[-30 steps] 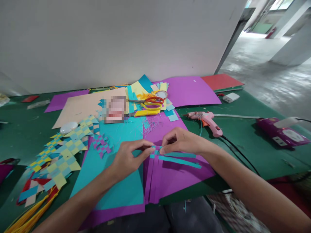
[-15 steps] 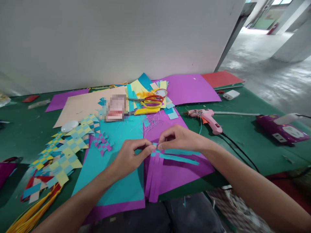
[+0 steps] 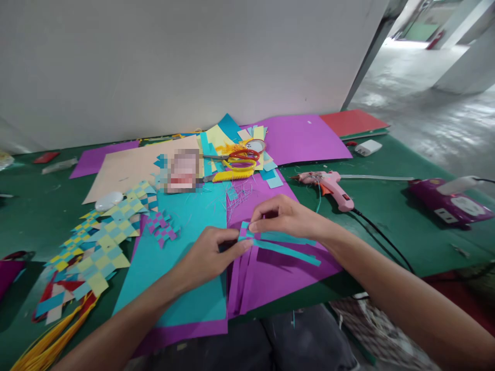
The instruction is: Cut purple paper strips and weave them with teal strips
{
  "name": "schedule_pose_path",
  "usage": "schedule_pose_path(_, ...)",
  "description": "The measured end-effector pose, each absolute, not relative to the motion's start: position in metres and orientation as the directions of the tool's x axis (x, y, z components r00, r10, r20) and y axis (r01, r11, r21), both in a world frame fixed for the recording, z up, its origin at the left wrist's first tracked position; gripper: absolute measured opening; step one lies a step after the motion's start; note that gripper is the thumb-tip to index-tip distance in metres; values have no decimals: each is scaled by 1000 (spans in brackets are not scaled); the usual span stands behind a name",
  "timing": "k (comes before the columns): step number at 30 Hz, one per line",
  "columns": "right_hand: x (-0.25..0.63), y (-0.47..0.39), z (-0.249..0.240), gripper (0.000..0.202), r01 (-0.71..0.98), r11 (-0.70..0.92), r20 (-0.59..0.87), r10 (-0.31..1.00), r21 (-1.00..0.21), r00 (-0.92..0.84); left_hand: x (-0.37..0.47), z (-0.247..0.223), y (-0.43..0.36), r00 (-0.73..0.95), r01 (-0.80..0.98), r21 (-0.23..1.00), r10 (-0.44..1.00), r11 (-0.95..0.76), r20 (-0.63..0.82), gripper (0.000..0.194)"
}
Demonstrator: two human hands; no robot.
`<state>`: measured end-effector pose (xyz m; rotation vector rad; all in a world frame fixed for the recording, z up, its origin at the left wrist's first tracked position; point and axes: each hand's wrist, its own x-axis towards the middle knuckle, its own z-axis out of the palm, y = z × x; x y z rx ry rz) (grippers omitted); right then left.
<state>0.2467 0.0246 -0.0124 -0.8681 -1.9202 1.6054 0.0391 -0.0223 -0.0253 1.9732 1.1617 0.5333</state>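
A small weave of purple and teal paper strips (image 3: 244, 232) is pinched between my two hands. My left hand (image 3: 211, 257) grips its left and lower edge with thumb and fingers. On its upper right, my right hand (image 3: 280, 219) closes thumb and index finger. Loose teal strips (image 3: 294, 251) stretch to the right, and purple strips (image 3: 240, 283) hang toward the table's front edge. Beneath lie a teal sheet (image 3: 185, 278) and a purple sheet (image 3: 282, 283). Left of my hands is a purple-and-teal checkered woven piece (image 3: 161, 226).
A pink glue gun (image 3: 328, 188) lies right, near a purple power strip (image 3: 450, 201). Scissors with red handles (image 3: 244, 154) and a yellow-handled cutting tool (image 3: 234, 176) lie behind my hands. At left are woven yellow-and-blue pieces (image 3: 102, 257), a white oval object (image 3: 109, 201) and yellow tassels (image 3: 62, 335).
My left thumb has shifted slightly right and down along the weave. My right fingers have moved slightly left and up. The purple strips have swung and bunched closer together.
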Motion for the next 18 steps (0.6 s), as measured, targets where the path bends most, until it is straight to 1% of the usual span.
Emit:
schedule_pose_path(2,249,25,-10,19,176,100,-44,741,-979,-670,39,-23,-22,476,542,782,879,-308,17,43)
schedule_pose_path(5,251,26,-9,20,188,109,-46,741,-976,-670,39,-20,-24,403,547,770,910,-327,100,24)
schedule_pose_path(6,251,27,-9,21,187,115,-42,738,-976,-674,39,-20,-24,390,551,762,913,-339,124,22)
schedule_pose_path(9,252,26,-10,23,185,149,-17,735,-971,-678,39,-19,-26,392,558,747,908,-362,148,28)
schedule_pose_path(13,251,26,-11,21,238,234,8,729,-943,-685,40,-19,-26,404,547,772,910,-325,97,32)
schedule_pose_path(18,251,24,-13,23,323,259,-48,709,-910,-703,41,-18,-26,444,517,797,894,-314,64,32)
